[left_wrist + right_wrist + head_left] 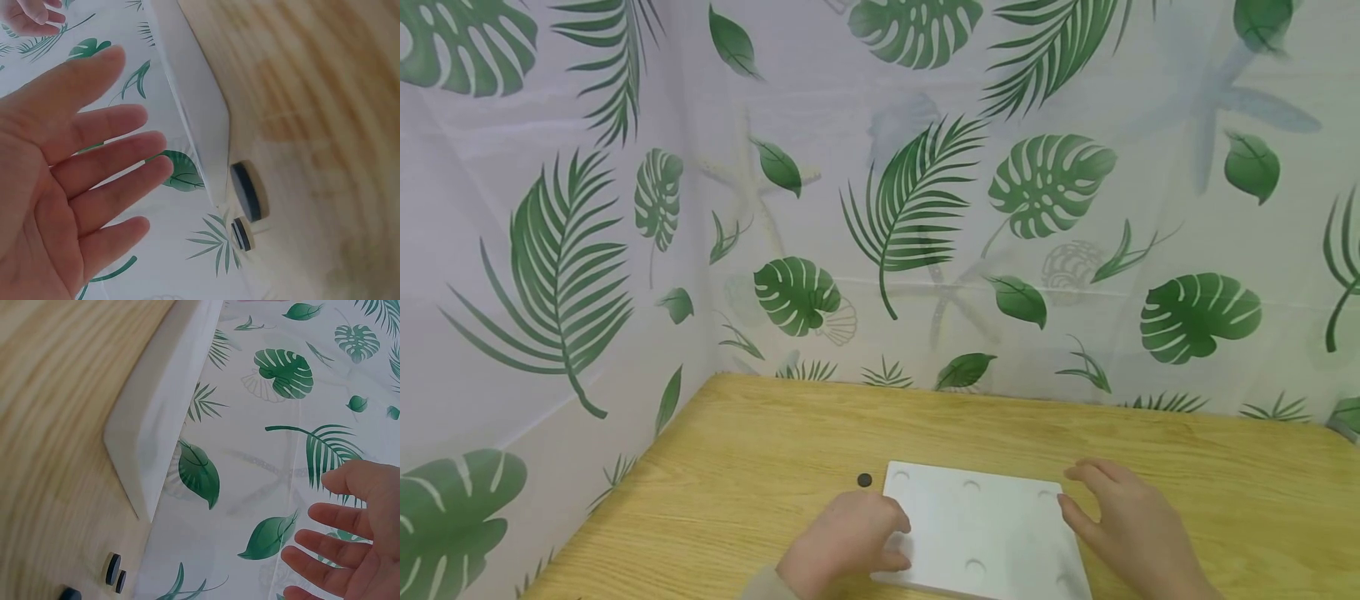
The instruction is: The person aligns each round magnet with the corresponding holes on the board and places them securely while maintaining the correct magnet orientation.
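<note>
A flat white board (977, 529) with several shallow round recesses lies on the wooden table. My left hand (850, 533) hovers at its left edge, overlapping it in the head view. In the left wrist view that hand's fingers are extended and spread, gripping nothing. At the far right corner of the board is my right hand (1131, 521), thumb and fingers apart with nothing between them. A small black disc (864, 480) lies on the table just left of the board. The left wrist view shows a large disc (247, 190) and a smaller-looking one (240, 234) near the board's corner.
The wood-grain table (760, 442) extends on both sides of the board. A white cloth (925, 333) printed with green leaves hangs behind it, and another panel (550, 333) stands along the left. Low in the right wrist view, black discs (113, 569) show on the tabletop.
</note>
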`<state>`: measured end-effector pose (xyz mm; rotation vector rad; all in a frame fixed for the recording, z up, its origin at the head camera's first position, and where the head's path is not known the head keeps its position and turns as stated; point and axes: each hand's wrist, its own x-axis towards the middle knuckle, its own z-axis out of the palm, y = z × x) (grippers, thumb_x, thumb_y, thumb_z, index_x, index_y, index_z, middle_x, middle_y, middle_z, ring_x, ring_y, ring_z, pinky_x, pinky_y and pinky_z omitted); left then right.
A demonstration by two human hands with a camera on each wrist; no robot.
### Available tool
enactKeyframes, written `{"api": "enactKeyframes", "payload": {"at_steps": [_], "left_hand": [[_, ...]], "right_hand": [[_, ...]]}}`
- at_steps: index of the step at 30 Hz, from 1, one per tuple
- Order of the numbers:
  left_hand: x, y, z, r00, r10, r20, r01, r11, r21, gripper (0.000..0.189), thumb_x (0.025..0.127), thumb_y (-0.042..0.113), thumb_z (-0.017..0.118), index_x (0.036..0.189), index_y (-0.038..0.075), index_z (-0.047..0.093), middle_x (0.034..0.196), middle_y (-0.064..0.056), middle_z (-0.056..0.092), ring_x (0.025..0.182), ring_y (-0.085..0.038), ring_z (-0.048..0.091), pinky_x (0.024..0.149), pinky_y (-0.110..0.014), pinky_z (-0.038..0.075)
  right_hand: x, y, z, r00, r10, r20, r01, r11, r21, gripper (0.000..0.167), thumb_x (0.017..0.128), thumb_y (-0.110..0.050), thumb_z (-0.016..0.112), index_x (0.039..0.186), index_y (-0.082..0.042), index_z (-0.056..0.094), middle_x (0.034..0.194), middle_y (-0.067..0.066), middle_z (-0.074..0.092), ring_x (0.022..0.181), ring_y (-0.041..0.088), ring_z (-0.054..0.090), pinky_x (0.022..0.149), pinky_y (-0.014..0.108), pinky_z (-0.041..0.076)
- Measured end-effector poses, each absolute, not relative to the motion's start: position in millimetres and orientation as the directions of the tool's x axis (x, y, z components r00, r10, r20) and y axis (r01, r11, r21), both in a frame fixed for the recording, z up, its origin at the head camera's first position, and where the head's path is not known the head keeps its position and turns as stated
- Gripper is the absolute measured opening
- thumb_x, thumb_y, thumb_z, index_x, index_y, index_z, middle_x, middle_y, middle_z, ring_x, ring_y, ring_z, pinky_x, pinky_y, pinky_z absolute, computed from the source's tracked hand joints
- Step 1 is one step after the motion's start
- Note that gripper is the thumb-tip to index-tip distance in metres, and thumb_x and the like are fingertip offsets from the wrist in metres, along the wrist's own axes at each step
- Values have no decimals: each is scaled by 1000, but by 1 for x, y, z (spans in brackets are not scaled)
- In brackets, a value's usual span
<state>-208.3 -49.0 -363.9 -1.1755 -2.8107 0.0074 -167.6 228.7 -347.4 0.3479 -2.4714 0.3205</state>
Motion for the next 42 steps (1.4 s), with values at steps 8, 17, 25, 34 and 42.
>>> {"api": "enactKeyframes", "payload": {"at_steps": [8,17,25,34,42], "left_hand": [[-207,-49,-367,-712,699,63,699,715,-25,12,63,31,71,69,22,66,64,17,51,55,-1,42,48,-18,35],[-206,-50,-370,-719,694,16,694,719,-33,11,63,22,69,60,21,59,57,16,46,54,-6,38,51,-20,35],[-208,-50,-369,-726,688,-27,688,725,-28,11,65,26,73,74,21,68,72,17,57,62,-2,47,60,-18,40],[-206,-49,-369,-726,688,-10,688,725,-37,10,62,23,71,65,22,62,62,16,48,56,-5,40,54,-19,35],[-206,-49,-368,-715,699,-8,698,714,-47,13,62,20,70,61,20,57,59,14,45,54,-7,37,52,-19,33]], "right_hand": [[-167,229,-346,-849,-120,514,-254,946,-199,23,69,-17,71,88,-5,64,89,8,61,78,27,59,63,42,48],[-165,229,-342,-880,-117,461,-243,944,-224,25,70,-18,71,90,-5,63,91,9,61,72,22,57,60,39,48],[-163,230,-338,-900,-112,420,-236,938,-255,25,72,-18,70,92,-5,63,91,9,61,67,18,56,56,36,47],[-160,232,-337,-911,-118,396,-238,933,-269,24,73,-19,70,91,-6,62,91,8,61,70,19,57,57,38,47],[-156,243,-341,-901,-183,392,-279,938,-206,25,69,-20,73,88,-7,63,87,4,61,76,22,58,64,40,47]]}}
